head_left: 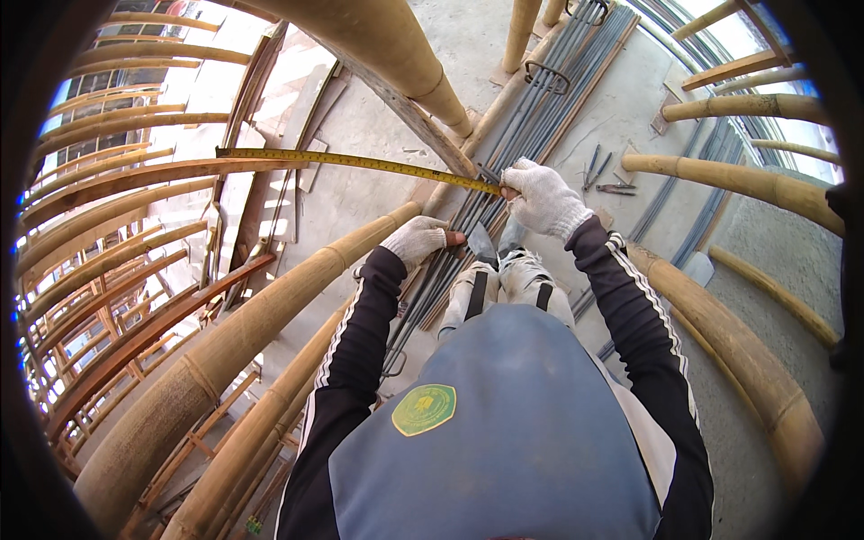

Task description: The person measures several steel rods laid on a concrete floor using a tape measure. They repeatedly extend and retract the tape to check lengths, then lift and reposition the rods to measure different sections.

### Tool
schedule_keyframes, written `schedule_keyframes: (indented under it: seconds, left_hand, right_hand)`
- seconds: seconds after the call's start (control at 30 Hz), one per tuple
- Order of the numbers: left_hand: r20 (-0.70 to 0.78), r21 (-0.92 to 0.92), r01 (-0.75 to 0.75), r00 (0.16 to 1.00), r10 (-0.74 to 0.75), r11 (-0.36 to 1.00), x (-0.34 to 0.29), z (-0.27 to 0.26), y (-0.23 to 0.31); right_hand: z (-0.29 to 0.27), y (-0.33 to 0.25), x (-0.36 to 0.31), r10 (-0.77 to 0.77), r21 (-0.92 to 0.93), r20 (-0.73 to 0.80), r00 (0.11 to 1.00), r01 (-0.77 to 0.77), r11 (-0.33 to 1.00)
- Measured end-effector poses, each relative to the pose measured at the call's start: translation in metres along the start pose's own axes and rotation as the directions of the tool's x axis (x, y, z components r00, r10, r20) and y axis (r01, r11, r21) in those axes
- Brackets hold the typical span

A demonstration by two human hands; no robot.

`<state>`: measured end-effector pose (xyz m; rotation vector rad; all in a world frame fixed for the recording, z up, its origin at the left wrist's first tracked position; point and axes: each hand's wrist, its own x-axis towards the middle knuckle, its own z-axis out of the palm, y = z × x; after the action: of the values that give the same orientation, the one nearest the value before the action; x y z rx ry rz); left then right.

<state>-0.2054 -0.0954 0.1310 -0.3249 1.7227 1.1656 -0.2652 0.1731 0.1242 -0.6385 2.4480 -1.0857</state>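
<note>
A yellow tape measure blade [360, 162] stretches out to the left from my right hand [544, 200]. That hand wears a white knit glove with bare fingertips and pinches the near end of the blade, above the bundle of steel bars. My left hand [418, 241], gloved the same way, is closed with its thumb pointing right. It hovers over or touches the steel bars [513, 135]; whether it grips anything is hidden. The far end of the blade reaches the timber and bamboo at the left.
Thick bamboo poles [261, 333] stand around me on both sides. Pliers [594, 166] and pincers [616, 189] lie on the concrete floor [585, 99] to the right. More steel bars [670, 193] lie beyond them. Wooden planks [270, 162] and bamboo framing are at the left.
</note>
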Motion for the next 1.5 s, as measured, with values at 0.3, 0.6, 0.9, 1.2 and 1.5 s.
schedule_keyframes:
  seconds: [0.3, 0.6, 0.9, 1.2, 1.5]
  left_hand:
    - [0.049, -0.138, -0.006, 0.999, 0.013, 0.99, 0.003, 0.002, -0.009]
    - [-0.022, 0.014, -0.146, 0.989, 0.146, 0.989, 0.009, 0.004, -0.022]
    - [-0.052, -0.023, -0.135, 0.99, 0.133, 0.991, 0.008, 0.005, -0.024]
    - [-0.317, -0.107, -0.239, 0.928, 0.195, 0.965, 0.02, -0.007, -0.043]
    - [-0.351, 0.015, -0.459, 0.829, 0.435, 0.888, 0.004, 0.016, -0.028]
  right_hand:
    - [0.012, -0.008, -0.008, -0.002, -0.126, -0.093, 0.996, -0.01, 0.992]
    - [0.019, -0.006, -0.01, -0.037, -0.076, -0.19, 0.981, 0.023, 0.997]
    - [0.026, -0.008, -0.012, -0.014, -0.065, -0.271, 0.962, -0.004, 0.998]
    - [0.023, -0.006, -0.072, 0.052, 0.11, -0.447, 0.893, -0.003, 0.994]
    - [0.094, -0.046, -0.182, 0.423, 0.48, -0.288, 0.859, -0.253, 0.84]
